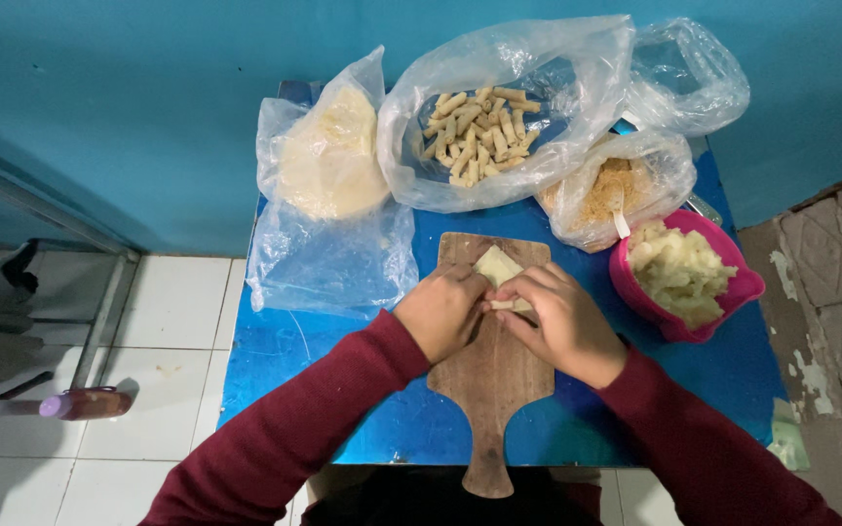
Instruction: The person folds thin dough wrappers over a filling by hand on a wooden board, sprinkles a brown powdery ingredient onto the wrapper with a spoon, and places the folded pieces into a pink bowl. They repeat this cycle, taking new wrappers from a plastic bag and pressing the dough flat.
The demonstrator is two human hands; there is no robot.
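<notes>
A pale thin wrapper [495, 265] lies on a wooden cutting board [487, 390] at the middle of a small blue table [275, 356]. My left hand [443, 310] and my right hand [557, 319] meet over the wrapper's near end, fingers pinching and rolling it. The rolled part shows between my fingertips. Both arms wear dark red sleeves.
A clear bag of finished rolls [479, 131] sits behind the board. A bag of stacked round wrappers [328, 156] is at the back left, a bag of crumbs [611, 190] with a spoon at the back right. A pink bowl of pale filling [682, 275] stands right of the board. Blue wall behind, tiled floor at left.
</notes>
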